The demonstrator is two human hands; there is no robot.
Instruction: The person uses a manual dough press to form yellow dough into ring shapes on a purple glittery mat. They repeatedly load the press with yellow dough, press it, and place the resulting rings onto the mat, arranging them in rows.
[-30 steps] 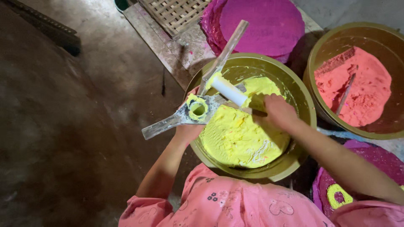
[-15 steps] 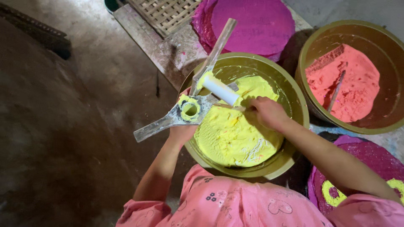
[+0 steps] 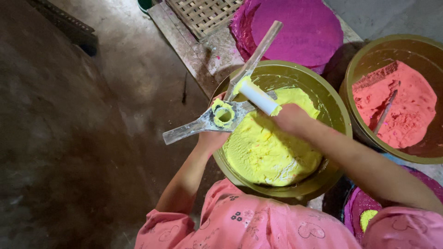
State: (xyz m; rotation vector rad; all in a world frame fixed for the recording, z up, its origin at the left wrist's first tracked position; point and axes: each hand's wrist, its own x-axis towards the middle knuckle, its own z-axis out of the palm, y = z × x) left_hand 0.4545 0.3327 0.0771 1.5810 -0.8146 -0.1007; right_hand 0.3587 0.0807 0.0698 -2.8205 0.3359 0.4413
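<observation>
My left hand point(image 3: 211, 139) holds a metal three-armed mould point(image 3: 217, 121) from below, at the left rim of a round basin point(image 3: 332, 115) full of yellow powder point(image 3: 270, 147). The mould's ring in the middle is packed with yellow powder. One arm of it points up and right over the basin. My right hand point(image 3: 291, 119) grips a white cylindrical pestle point(image 3: 257, 97) smeared yellow, lying tilted just right of the ring. My arms come out of pink sleeves point(image 3: 249, 226).
A second basin point(image 3: 364, 60) of red-pink powder with a metal tool stuck in it stands at the right. A purple mound point(image 3: 295, 27) sits behind, next to a woven wooden grid point(image 3: 203, 14) on a plank. Bare concrete floor point(image 3: 69, 138) lies to the left.
The mould and the pestle sit the same way in my hands. The whole scene has slid slightly in view as my head moved.
</observation>
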